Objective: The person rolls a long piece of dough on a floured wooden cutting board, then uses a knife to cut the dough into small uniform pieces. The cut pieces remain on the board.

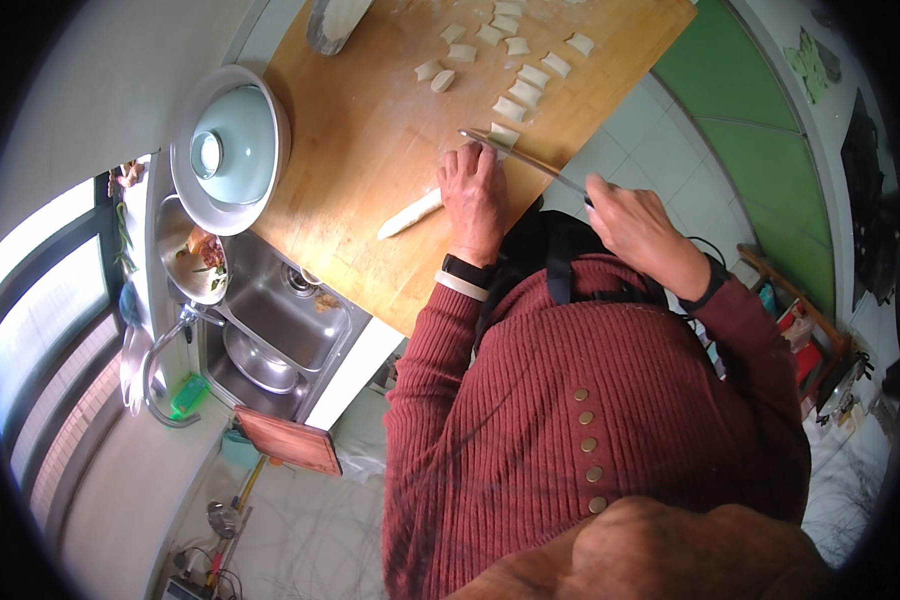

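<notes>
My left hand [474, 196] rests over a thin dough rope [412, 214], its fingers closed around the far part. The near end of the rope sticks out to the left on the wooden board [345, 150]. In my right hand [637, 225] is the handle of a knife [529, 160]. Its blade lies just beyond my left fingertips, beside a cut dough piece [505, 134]. Several more small dough pieces [525, 92] are spread across the far half of the board, some in a loose row along the right. My left hand hides part of the rope.
On the left stand a white basin [277, 184] with a pale green bowl [244, 135] upside down in it, and a steel sink [270, 277] with a faucet [150, 375]. A bowl of scraps [187, 281] sits by the sink. A metal scoop [330, 34] with flour lies at the far left.
</notes>
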{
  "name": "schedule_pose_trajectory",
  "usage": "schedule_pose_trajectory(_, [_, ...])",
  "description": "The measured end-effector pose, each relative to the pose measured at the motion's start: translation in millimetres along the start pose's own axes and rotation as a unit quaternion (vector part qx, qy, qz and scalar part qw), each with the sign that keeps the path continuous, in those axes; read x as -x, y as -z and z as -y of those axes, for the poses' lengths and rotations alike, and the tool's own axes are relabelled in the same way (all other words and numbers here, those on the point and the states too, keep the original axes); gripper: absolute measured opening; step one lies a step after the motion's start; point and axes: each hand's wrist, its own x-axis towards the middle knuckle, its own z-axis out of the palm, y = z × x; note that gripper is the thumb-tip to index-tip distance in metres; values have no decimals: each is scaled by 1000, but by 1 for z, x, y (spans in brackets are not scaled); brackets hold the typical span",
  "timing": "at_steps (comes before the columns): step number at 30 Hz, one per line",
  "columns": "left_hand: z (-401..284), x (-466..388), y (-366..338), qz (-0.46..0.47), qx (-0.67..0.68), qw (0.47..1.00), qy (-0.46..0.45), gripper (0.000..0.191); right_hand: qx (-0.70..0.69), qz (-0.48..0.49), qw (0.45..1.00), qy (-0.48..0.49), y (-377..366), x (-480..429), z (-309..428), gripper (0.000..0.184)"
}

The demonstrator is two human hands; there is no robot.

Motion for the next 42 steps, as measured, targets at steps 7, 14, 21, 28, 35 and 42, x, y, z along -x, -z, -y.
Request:
schedule_pose_trajectory(7, [3, 5, 5, -24, 12, 999, 40, 38, -22, -26, 999, 24, -5, -36, 3, 20])
schedule_pose_trajectory(14, [9, 23, 25, 7, -20, 999, 29, 41, -34, 32, 999, 10, 11, -3, 13, 24])
schedule_pose_trajectory(21, [11, 24, 16, -22, 5, 999, 34, 36, -4, 38, 999, 25, 0, -7, 14, 21])
schedule_pose_trajectory(28, [11, 28, 17, -15, 23, 994, 103, 34, 3, -12, 998, 67, -14, -45, 21, 20])
schedule_pose_trajectory(35, [12, 41, 29, -41, -37, 996, 67, 41, -39, 22, 997, 67, 1, -17, 27, 21])
schedule_pose_trajectory(42, [19, 45, 24, -49, -13, 997, 57, 33, 8, 25, 997, 78, -5, -13, 28, 19])
